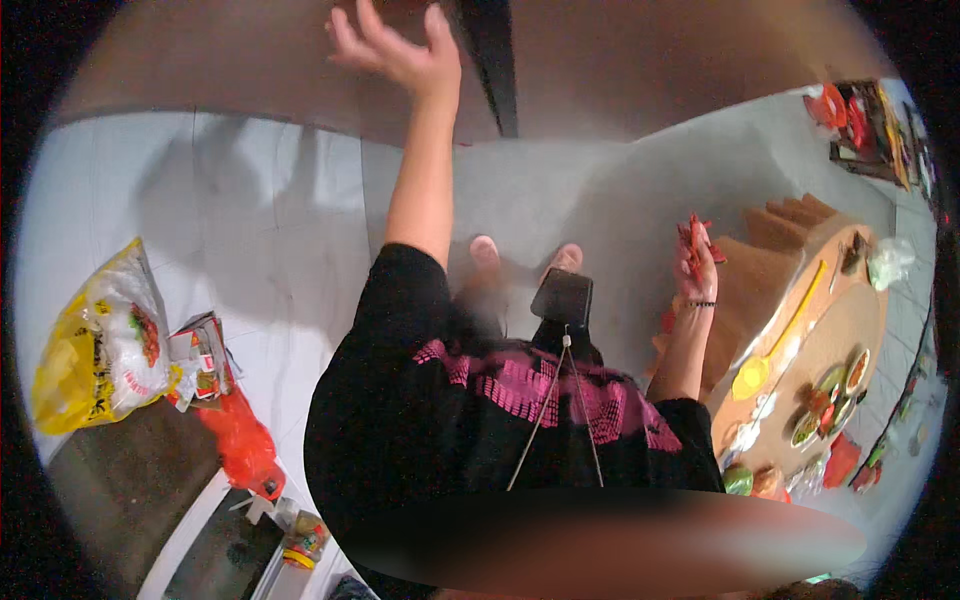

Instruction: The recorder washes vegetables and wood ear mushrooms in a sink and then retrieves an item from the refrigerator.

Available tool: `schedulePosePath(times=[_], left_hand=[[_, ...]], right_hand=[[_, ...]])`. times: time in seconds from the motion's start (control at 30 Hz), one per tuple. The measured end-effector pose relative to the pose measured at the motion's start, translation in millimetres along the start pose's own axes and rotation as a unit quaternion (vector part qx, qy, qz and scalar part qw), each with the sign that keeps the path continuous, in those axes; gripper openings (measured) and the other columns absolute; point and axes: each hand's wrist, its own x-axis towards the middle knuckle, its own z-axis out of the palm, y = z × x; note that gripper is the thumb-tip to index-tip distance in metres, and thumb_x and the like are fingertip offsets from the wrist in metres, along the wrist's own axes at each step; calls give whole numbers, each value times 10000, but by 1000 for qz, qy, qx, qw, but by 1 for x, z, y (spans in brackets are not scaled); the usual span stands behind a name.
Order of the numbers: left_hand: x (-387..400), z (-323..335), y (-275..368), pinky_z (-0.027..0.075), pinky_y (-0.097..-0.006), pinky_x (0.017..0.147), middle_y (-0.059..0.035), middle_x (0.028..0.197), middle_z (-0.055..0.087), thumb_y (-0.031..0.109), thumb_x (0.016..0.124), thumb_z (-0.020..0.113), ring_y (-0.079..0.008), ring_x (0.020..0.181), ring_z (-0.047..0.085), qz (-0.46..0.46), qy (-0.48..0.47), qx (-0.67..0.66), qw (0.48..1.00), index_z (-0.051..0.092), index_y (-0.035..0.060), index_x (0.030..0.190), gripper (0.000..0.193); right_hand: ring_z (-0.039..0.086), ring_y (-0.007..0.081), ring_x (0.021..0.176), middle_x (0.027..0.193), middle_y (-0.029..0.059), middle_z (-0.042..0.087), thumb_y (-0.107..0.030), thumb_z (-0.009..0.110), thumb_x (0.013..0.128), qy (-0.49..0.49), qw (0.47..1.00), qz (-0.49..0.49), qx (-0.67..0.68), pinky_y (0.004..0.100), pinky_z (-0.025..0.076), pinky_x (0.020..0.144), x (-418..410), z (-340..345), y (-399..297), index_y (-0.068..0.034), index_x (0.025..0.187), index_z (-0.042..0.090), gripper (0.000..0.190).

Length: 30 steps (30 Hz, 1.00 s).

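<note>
My left hand (409, 52) is raised at the top of the view, in front of a brown panelled surface (300, 82). Its fingers are spread and nothing is in them; I cannot tell whether it touches the surface. On the other side, my right hand (701, 270) holds a bunch of red pieces (694, 238) that look like dried chillies, some poking out past the fingers. That hand is beside a round table (817, 330) with a brown cloth (739, 277). A yellow ladle (780, 337) lies along the table's near side.
Small dishes of food (829, 405) and plastic bags (765, 480) occupy the table. To the left are a yellow-and-white printed bag (112, 345), a red plastic bag (244, 442) and a yellow-lidded jar (304, 540). A phone (562, 298) hangs from a neck cord. A dark vertical gap (495, 67) divides the brown surface.
</note>
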Motion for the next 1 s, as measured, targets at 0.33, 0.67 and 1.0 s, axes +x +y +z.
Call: schedulePosePath(times=[0.33, 0.67, 1.0], left_hand=[[-436, -51, -282, 434, -416, 681, -122, 861, 581, 104, 733, 478, -280, 844, 550, -71, -672, 133, 725, 585, 82, 762, 113], [-654, 32, -379, 473, -345, 658, -69, 879, 601, 99, 765, 452, -226, 830, 582, -55, -753, 257, 603, 369, 170, 1215, 463], [-703, 30, -421, 479, -356, 620, -70, 837, 617, 87, 722, 488, -235, 785, 600, -45, -706, 217, 673, 558, 81, 967, 254]], right_hand=[[396, 106, 586, 945, 89, 544, -94, 474, 836, -109, 992, 42, 48, 158, 261, 355, 191, -77, 112, -108, 1151, 439, 316], [364, 76, 553, 947, 50, 523, -64, 505, 811, 18, 997, 32, -62, 158, 261, 365, 308, -195, 196, -94, 1178, 432, 375], [373, 37, 594, 926, 13, 517, -80, 488, 827, -12, 994, 71, -86, 131, 274, 396, 336, -243, 223, -85, 1221, 384, 407]])
